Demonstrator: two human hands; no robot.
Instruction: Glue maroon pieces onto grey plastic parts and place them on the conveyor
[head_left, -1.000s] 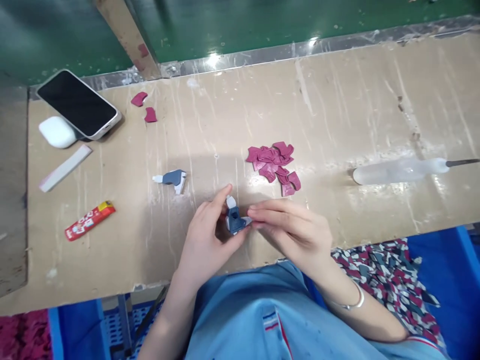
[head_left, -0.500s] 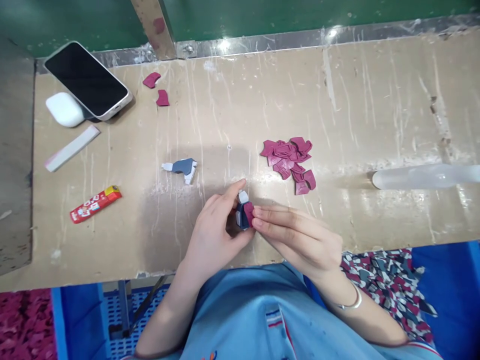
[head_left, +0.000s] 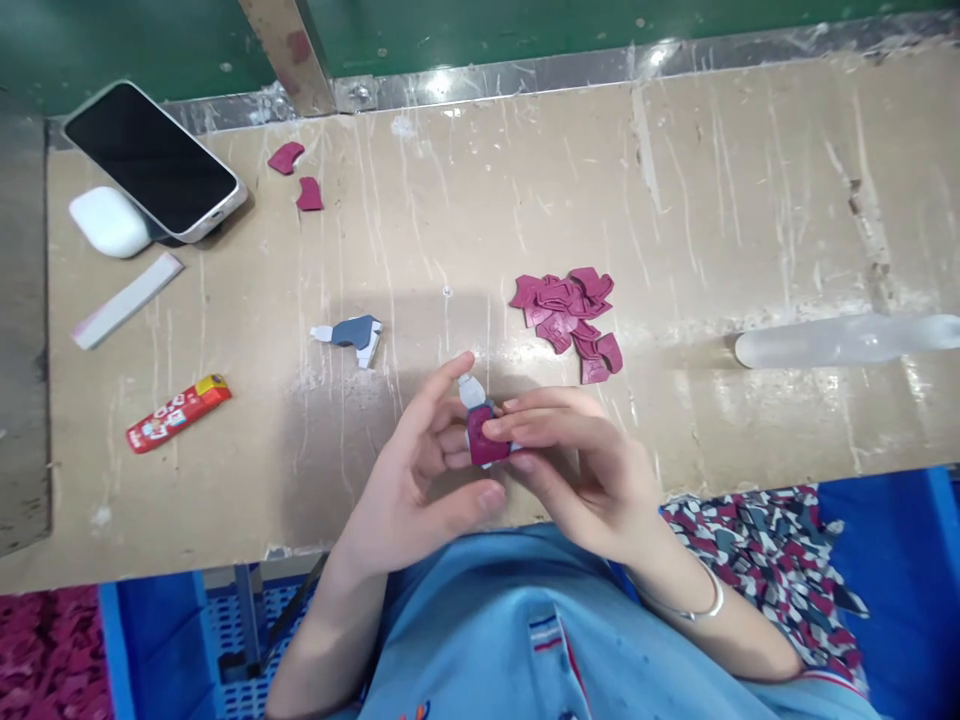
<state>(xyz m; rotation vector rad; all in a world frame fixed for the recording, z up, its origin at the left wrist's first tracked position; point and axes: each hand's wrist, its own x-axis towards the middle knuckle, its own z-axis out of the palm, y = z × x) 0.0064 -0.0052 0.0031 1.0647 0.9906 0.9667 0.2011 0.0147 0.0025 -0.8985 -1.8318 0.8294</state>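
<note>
Your left hand [head_left: 409,495] is loosely spread, thumb lifted clear of the work and fingers curled behind it; whether those fingertips press on it, you cannot tell from here. Your right hand [head_left: 589,455] is pinched narrow, fingertips on top and thumb below, holding the small moulded assembly [head_left: 472,391] by its right side. That assembly sits between your two hands, pale tip pointing away from you, with a maroon plate [head_left: 478,450] on its upper face.

To do this well, back the assembly firmly with your left fingers, line up the plate's edges, then press evenly across it rather than at one corner; a tilted plate would probably seat badly.

Just beyond your left hand, on the table [head_left: 690,250], lies a blue-grey and white assembly [head_left: 352,332]. Beyond your right hand is a pile of maroon plates [head_left: 555,325], with a translucent bottle [head_left: 825,342] well off to its right. Farther out past your left hand lie two loose maroon pieces [head_left: 286,158].
</note>
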